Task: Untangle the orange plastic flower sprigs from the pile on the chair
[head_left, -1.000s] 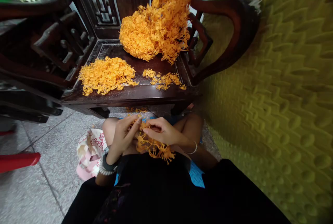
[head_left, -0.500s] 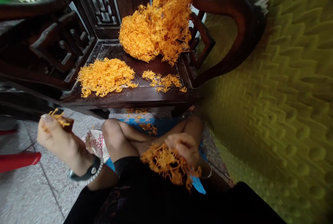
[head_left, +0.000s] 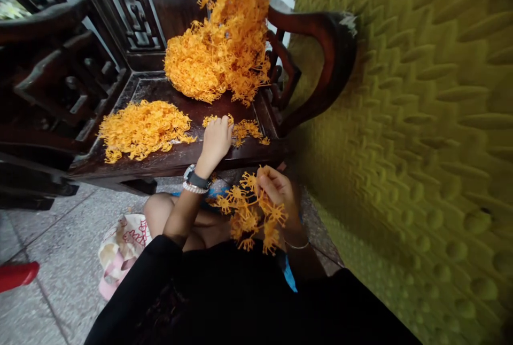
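Below the chair seat [head_left: 168, 161], the right hand [head_left: 276, 187] pinches a dangling orange plastic cluster [head_left: 248, 217], fingers closed; ahead, the left hand [head_left: 215, 139] presses curled fingers onto the small orange pile [head_left: 246, 128], nearer it.

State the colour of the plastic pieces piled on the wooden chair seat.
Orange: the plastic pieces on the chair seat are all bright orange, seen in the head view.

Soft, even light here, no glare. Edges bend and smear badly on my right. My lap's nearly black.
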`<state>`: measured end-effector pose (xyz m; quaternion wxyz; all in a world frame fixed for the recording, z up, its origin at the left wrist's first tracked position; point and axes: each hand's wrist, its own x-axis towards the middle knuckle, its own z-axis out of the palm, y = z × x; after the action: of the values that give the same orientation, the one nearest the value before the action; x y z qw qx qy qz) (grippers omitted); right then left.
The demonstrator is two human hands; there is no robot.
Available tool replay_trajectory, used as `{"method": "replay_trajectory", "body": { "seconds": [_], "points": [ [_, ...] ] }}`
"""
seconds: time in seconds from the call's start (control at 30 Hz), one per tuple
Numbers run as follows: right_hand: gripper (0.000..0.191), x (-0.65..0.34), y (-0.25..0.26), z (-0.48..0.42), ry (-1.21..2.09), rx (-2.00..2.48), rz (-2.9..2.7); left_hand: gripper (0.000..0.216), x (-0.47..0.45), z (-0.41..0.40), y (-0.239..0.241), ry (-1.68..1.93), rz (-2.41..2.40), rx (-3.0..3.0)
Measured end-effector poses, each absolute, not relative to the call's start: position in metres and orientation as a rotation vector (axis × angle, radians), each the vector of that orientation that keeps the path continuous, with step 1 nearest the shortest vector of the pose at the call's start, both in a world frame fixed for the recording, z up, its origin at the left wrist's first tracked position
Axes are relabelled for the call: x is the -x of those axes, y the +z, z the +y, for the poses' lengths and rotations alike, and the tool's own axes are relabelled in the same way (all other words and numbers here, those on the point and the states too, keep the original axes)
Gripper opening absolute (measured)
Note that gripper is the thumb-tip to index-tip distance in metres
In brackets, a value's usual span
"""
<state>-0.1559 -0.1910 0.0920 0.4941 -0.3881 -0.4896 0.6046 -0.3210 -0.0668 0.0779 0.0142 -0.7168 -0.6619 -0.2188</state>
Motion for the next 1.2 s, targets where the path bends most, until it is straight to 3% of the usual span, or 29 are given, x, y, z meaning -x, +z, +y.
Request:
{"method": "replay_trajectory", "body": {
  "seconds": [0.27, 0.43, 0.6, 0.73, 0.87, 1.07, 1.2],
  "points": [
    [0.032, 0.142, 0.089, -0.186, 1.464, 0.919, -1.282, 0.038, 0.319, -0.059, 0.070, -0.648, -2.088, 2.256],
    [0.030, 0.141, 0.086, -0.184, 1.412, 0.934, -1.282, 0.021, 0.327, -0.055, 0.068, -0.759, -2.137, 2.269],
    [0.031, 0.141, 0.084, -0.182, 1.359, 0.960, -1.261, 0.015, 0.325, -0.068, 0.079, -1.208, -2.008, 2.280],
    [0.035, 0.141, 0.085, -0.179, 1.356, 0.958, -1.304, 0.036, 0.320, -0.118, 0.099, -1.653, -1.658, 2.786],
    [0.035, 0.142, 0.089, -0.177, 1.343, 0.961, -1.333, 0.037, 0.319, -0.170, 0.102, -1.327, -1.465, 3.397],
    [0.041, 0.153, 0.084, -0.184, 1.822, 0.864, -1.493, 0.042, 0.323, -0.192, 0.084, -1.628, -1.774, 2.914],
    [0.028, 0.166, 0.075, -0.189, 1.698, 0.895, -1.573, 0.026, 0.324, -0.196, 0.084, -1.704, -1.963, 2.746]
  ]
}}
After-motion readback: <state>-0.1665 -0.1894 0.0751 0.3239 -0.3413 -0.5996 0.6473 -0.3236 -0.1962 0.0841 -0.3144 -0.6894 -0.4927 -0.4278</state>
